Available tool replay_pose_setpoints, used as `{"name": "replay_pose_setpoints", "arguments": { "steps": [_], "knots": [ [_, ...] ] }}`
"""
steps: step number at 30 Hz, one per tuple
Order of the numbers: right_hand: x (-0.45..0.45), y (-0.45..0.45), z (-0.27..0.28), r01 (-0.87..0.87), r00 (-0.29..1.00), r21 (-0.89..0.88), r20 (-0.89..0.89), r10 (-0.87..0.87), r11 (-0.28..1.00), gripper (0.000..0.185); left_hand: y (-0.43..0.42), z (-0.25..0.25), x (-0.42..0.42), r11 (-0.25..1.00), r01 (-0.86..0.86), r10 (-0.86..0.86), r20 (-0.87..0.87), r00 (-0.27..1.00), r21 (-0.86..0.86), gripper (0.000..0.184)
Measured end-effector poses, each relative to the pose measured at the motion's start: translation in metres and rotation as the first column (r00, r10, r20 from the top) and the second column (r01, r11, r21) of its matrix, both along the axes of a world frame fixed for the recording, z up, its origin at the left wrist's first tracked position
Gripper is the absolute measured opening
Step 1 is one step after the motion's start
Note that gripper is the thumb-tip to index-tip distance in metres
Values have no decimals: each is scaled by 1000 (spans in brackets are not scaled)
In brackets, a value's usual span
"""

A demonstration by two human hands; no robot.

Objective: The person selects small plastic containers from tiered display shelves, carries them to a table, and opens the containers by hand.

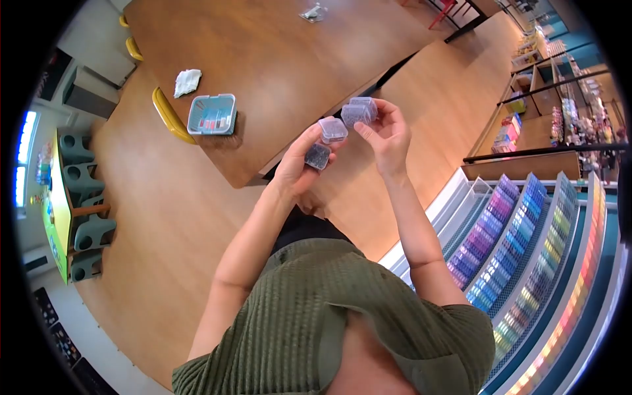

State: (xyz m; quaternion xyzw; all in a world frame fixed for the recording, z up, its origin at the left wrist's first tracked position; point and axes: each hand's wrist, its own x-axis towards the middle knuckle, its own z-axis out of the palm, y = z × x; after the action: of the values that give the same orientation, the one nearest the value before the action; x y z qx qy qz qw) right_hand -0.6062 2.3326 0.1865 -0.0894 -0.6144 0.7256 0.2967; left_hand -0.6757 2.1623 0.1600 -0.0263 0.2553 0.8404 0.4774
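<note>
My left hand (296, 168) holds a small clear square box (333, 130) at its fingertips and a small box with dark contents (317, 157) lower against the fingers. Just to the right, my right hand (388, 135) grips several small clear boxes (359, 112) between thumb and fingers. The two hands are close together above the table's front edge, and a narrow gap separates their boxes. What the clear boxes contain is too small to tell.
A wooden table (276, 59) bears a blue basket (212, 114), a white cloth (187, 83) and a small plastic packet (313, 12). A yellow chair (171, 117) touches its left side. Racks of coloured boxes (507, 243) stand at the right, shelves (546, 99) behind them.
</note>
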Motion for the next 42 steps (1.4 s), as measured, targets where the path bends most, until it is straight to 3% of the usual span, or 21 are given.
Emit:
{"name": "replay_pose_setpoints", "arguments": {
  "steps": [2, 3, 6, 15, 18, 23, 28, 31, 35, 38, 41, 42],
  "knots": [
    [-24, 18, -10, 154, 987, 370, -100, -125, 916, 41, 14, -8, -29, 999, 4, -4, -1, 1000, 43, 51],
    [-32, 24, -14, 234, 972, 537, -157, -177, 811, 42, 21, -12, -43, 999, 15, -14, -21, 1000, 41, 52],
    [-54, 42, -19, 270, 963, 748, -199, -183, 607, 48, 44, -15, -83, 997, 24, -20, -58, 998, 70, 57],
    [-136, 93, 1, 403, 911, 796, -393, -121, 451, 48, 92, -12, -148, 982, 13, 11, -125, 992, 190, 58],
    [-165, 117, -2, 307, 947, 791, -311, -84, 529, 49, 111, -15, -172, 982, -16, 45, -153, 987, 187, 62],
    [-204, 155, -2, 246, 944, 734, -330, 17, 633, 51, 136, -1, -186, 975, -101, 132, -156, 979, 196, 62],
    [-241, 189, -5, 104, 965, 645, -250, 81, 757, 51, 169, -11, -208, 971, -236, 238, -154, 959, 36, 57],
    [-263, 201, -31, -113, 989, 522, -22, 146, 846, 47, 174, -37, -208, 930, -343, 329, -115, 937, -135, 50],
    [-293, 218, -127, -511, 854, 544, 412, 318, 666, 43, 167, -101, -194, 776, -460, 470, -91, 878, -431, 33],
    [-302, 213, -178, -569, 822, 705, 468, 324, 424, 46, 159, -151, -179, 636, -484, 561, -71, 825, -601, 28],
    [-322, 202, -207, -611, 787, 685, 477, 391, 396, 44, 153, -171, -164, 489, -480, 596, -123, 793, -728, 26],
    [-329, 199, -218, -553, 821, 745, 410, 397, 373, 45, 152, -177, -161, 434, -483, 609, -147, 779, -761, 26]
  ]
}}
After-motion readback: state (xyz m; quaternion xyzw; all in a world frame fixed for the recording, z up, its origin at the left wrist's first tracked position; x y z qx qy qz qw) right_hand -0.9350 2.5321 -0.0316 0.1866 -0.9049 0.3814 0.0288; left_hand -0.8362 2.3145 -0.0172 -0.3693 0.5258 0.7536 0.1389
